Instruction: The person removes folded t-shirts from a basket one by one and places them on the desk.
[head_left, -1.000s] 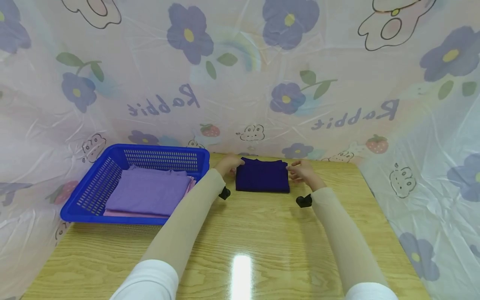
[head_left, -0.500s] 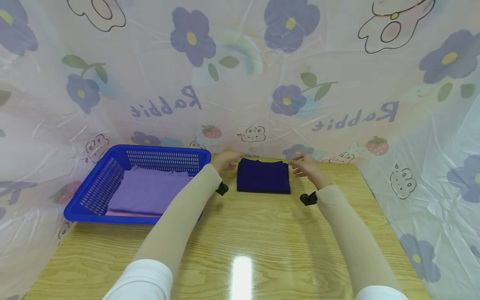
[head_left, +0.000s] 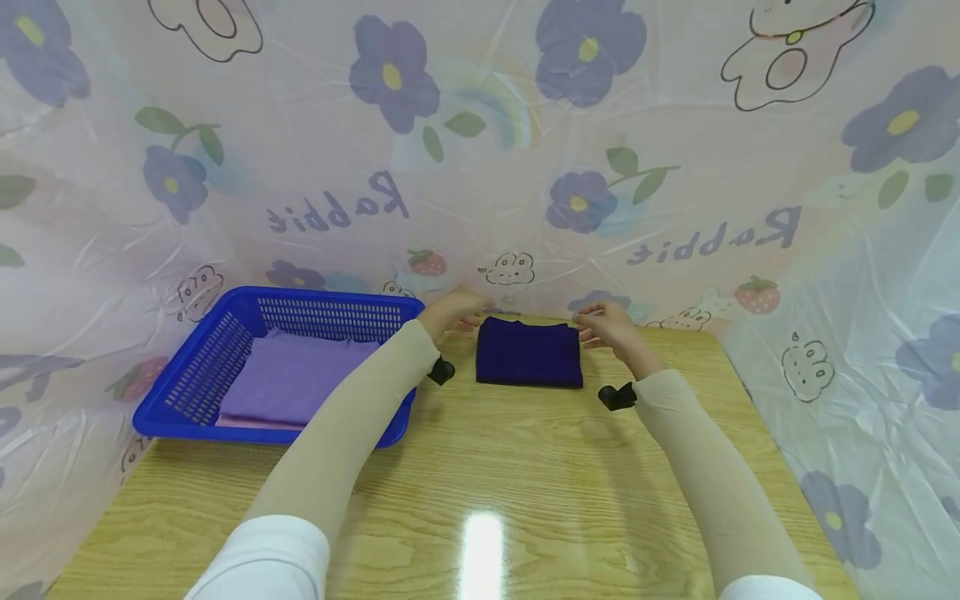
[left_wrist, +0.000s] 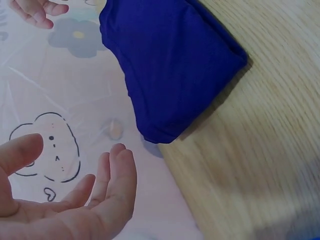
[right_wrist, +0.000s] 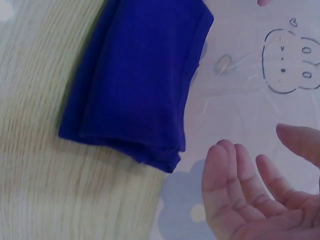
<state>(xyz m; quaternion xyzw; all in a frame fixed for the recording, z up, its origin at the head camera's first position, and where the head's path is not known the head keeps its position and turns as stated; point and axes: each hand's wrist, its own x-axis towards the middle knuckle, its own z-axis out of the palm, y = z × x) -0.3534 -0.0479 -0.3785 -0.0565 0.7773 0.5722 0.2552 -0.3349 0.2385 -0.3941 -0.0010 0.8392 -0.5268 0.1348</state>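
A dark blue folded cloth (head_left: 528, 353) lies flat on the wooden table, close to its back edge. My left hand (head_left: 454, 312) hovers just off the cloth's left side, and the left wrist view shows its fingers (left_wrist: 121, 185) apart from the fabric with nothing in them. On the other side, my right hand (head_left: 609, 329) is raised beside the cloth's back right corner. Loosely bent fingers (right_wrist: 218, 180) and a separate thumb show in the right wrist view, also holding nothing. The folded layers of the cloth (right_wrist: 135, 75) show along its near end there.
A blue plastic basket (head_left: 168, 427) stands at the left, with folded lilac cloth (head_left: 296, 379) and a pink layer under it. My left forearm crosses over its right side. Behind the wooden table (head_left: 480, 467) hangs a printed curtain (head_left: 465, 200).
Both hands have come away from the cloth's edges, the left one moving left and slightly up, the right one a little outward. The cloth stays in place on the table.
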